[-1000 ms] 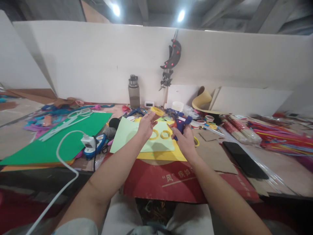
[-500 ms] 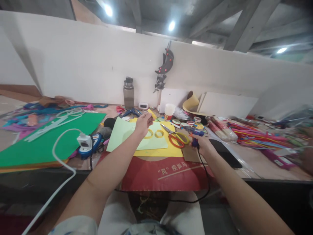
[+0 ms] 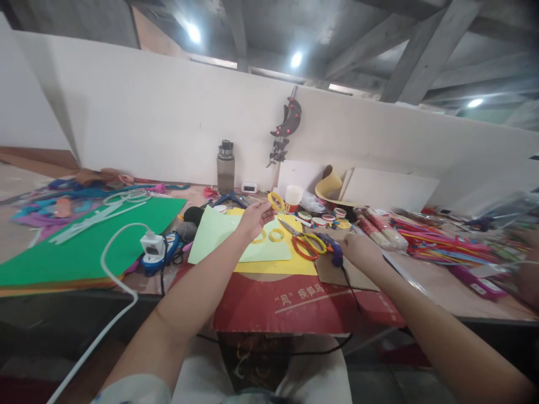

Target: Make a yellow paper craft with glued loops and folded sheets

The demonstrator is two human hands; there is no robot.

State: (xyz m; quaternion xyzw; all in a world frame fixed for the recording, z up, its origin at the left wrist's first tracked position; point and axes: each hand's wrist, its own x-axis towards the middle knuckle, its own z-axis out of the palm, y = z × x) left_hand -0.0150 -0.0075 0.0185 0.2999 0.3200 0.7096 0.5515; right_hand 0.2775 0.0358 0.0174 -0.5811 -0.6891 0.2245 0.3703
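Observation:
My left hand (image 3: 256, 219) pinches a small yellow paper ring (image 3: 276, 201) above the pale green sheet (image 3: 219, 244). Another yellow ring (image 3: 276, 235) lies on that sheet, and one more sits partly behind my hand. My right hand (image 3: 361, 250) is just right of a blue-purple glue gun (image 3: 336, 251) with a black cord; a small gap shows between them. Its fingers are turned away and blurred. Scissors (image 3: 306, 247) with red and yellow handles lie between my hands, partly on a yellow sheet (image 3: 301, 265).
Green sheets (image 3: 96, 247) and a white plug adapter (image 3: 152, 247) with a cable occupy the left. A bottle (image 3: 226, 168), a paper cup (image 3: 293, 197) and small tubs (image 3: 328, 219) stand behind. Colourful pipe cleaners (image 3: 438, 241) are piled right. Another person's hand (image 3: 528, 238) shows at the right edge.
My right hand has let go of the glue gun and moved slightly right. My left hand has turned the yellow ring so its opening shows. The phone on the right is now hidden.

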